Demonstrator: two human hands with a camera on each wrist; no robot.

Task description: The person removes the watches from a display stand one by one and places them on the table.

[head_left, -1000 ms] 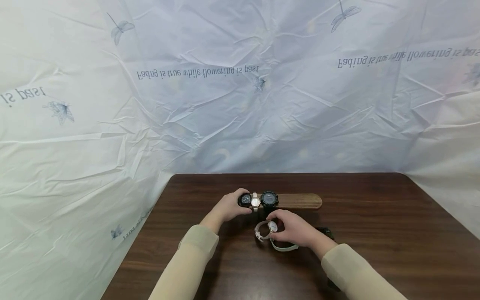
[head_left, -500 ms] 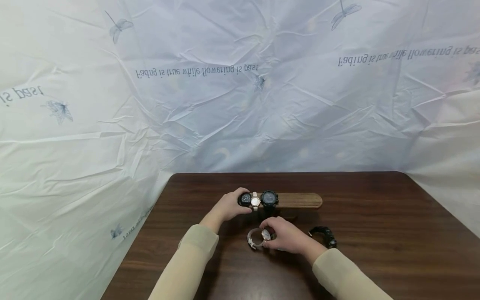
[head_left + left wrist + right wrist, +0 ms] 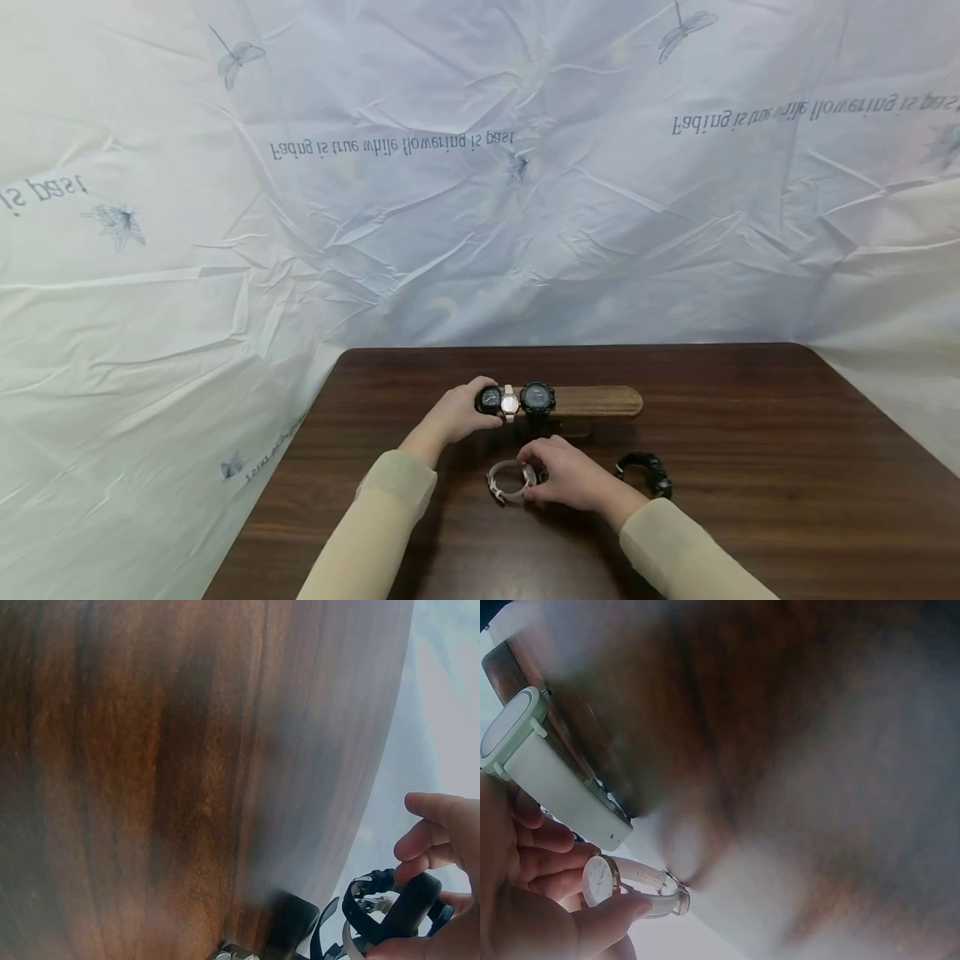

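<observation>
A wooden bar stand (image 3: 600, 401) lies across the dark table (image 3: 750, 467) and carries three watches: a small black one (image 3: 489, 400), a rose-gold one with a white strap (image 3: 510, 404) and a larger black one (image 3: 537, 398). My left hand (image 3: 468, 410) grips the bar's left end at the small black watch (image 3: 397, 907), fingers (image 3: 431, 832) curled round it. My right hand (image 3: 534, 477) pinches a white-strapped watch (image 3: 508, 482) low over the table in front of the stand. The right wrist view shows that watch's round face (image 3: 600, 880) between thumb and fingers.
A black watch (image 3: 647, 472) lies on the table right of my right hand. A pale mint-white watch (image 3: 525, 746) shows in the right wrist view, close to my right hand. A creased white sheet (image 3: 480, 208) with printed text hangs behind and beside the table.
My right hand has drawn the white-strapped watch left and nearer to me. That uncovered the black watch lying on the table to its right. The left hand has stayed on the stand.
</observation>
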